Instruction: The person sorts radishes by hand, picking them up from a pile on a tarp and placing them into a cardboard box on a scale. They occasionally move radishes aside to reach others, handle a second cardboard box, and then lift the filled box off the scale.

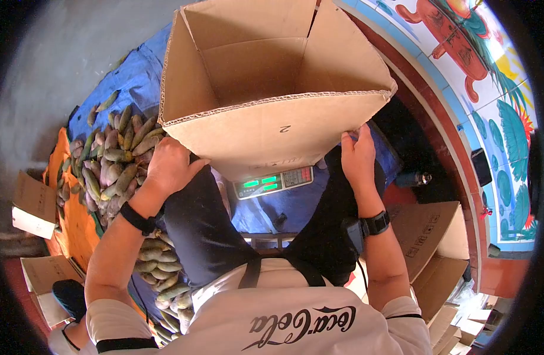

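1. Above a digital scale (pixel 275 182) with a lit green display, an open cardboard box (pixel 272 127) sits upright between the person's knees, mouth facing up.
2. The left hand (pixel 168 168) cups the box's lower left corner. The right hand (pixel 358 157) pinches the near wall's right edge. Gripping opposite sides probably keeps the box level.
3. Left of the box, a pile of long green-purple produce (pixel 115 163), possibly sweet potatoes, lies on a blue tarp (pixel 136 77).
4. The left fingertips are hidden behind the box. The box also covers the scale's platform, and the digits are unreadable. Flattened cartons (pixel 431 236) are cut off at the right.
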A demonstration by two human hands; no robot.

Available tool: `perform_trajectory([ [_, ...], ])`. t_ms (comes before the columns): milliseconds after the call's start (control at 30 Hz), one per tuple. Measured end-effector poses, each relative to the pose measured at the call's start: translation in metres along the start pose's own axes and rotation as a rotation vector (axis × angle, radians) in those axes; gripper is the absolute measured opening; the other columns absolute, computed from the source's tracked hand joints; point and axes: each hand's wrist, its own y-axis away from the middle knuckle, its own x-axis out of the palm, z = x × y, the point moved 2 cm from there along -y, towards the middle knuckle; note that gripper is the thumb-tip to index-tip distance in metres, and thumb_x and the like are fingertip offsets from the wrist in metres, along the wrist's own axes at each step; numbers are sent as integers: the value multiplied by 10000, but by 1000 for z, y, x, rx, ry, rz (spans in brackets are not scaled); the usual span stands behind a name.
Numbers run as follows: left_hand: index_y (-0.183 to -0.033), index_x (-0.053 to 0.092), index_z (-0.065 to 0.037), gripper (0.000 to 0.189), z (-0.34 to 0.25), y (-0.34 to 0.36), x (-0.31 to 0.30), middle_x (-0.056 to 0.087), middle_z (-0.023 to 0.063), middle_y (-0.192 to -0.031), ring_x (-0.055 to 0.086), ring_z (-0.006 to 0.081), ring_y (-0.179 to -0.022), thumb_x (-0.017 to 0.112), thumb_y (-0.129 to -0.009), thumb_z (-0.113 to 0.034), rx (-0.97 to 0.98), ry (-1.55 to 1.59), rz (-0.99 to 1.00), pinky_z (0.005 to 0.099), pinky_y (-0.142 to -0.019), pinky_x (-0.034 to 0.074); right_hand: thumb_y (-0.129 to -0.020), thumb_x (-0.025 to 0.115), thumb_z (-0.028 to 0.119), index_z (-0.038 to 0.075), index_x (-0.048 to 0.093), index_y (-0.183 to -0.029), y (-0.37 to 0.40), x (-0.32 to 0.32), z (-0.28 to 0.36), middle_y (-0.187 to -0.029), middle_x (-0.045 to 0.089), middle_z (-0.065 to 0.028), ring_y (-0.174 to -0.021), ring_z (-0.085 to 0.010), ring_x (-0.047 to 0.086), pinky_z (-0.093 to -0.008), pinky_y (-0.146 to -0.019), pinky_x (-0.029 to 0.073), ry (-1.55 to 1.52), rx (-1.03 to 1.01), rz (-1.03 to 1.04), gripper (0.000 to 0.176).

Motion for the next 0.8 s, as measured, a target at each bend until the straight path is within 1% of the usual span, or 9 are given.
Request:
perform_trajectory([
  [133,-967,626,17,387,5,-1,5,617,210,-941,560,361,-918,670,-750,-300,-18,-60,33,414,-860,429,-820,510,88,-56,441,-1174,1,0,6,-1059,556,-265,-988,-402,541,-424,-854,425,1,-11,-17,388],
  [267,-948,633,17,382,3,-1,2,620,210,-922,560,355,-914,656,-758,-313,11,-25,9,409,-855,432,-818,512,75,-58,430,-1185,2,3,6,-1063,557,-259,-995,-391,546,-423,-857,426,-66,14,-36,398],
  [367,-967,625,22,411,6,0,8,617,217,-929,560,354,-917,648,-750,-327,-30,-95,89,402,-858,433,-813,512,55,-59,420,-1196,1,3,4,-1073,554,-250,-999,-378,550,-415,-862,426,-101,-15,-75,410],
  [433,-901,639,40,416,2,0,5,619,227,-894,562,353,-906,645,-738,-343,105,-47,-115,394,-857,437,-808,513,45,-64,414,-1201,0,3,6,-1085,548,-246,-997,-370,550,-410,-863,424,-170,5,-76,419],
  [467,-901,639,40,416,2,0,6,619,227,-894,562,353,-906,645,-738,-343,102,-47,-116,394,-857,437,-808,513,45,-64,414,-1201,0,4,4,-1085,548,-246,-997,-370,550,-410,-863,424,-171,4,-73,419],
  [567,-852,649,46,413,2,1,7,620,232,-856,562,354,-906,650,-727,-347,72,-45,-95,389,-861,438,-802,505,29,-70,414,-1197,-3,8,-5,-1088,544,-245,-991,-360,551,-399,-858,426,-161,-54,-82,417],
  [633,-841,654,40,420,4,1,8,623,229,-836,567,354,-903,643,-731,-365,21,-109,3,385,-862,437,-798,496,14,-72,418,-1191,-3,9,-5,-1090,544,-246,-991,-353,551,-391,-851,429,-144,-98,-101,410],
  [733,-886,649,35,441,4,0,6,624,226,-846,574,345,-904,636,-732,-378,7,-124,44,382,-869,433,-795,488,4,-69,424,-1187,-2,6,4,-1085,548,-243,-987,-350,554,-389,-852,427,-140,-49,-101,403],
  [800,-894,648,35,446,1,0,2,624,223,-853,577,340,-904,634,-734,-381,28,-104,13,382,-871,434,-797,486,5,-69,428,-1183,-1,6,6,-1080,552,-241,-983,-348,556,-390,-853,427,-150,-35,-95,397],
])
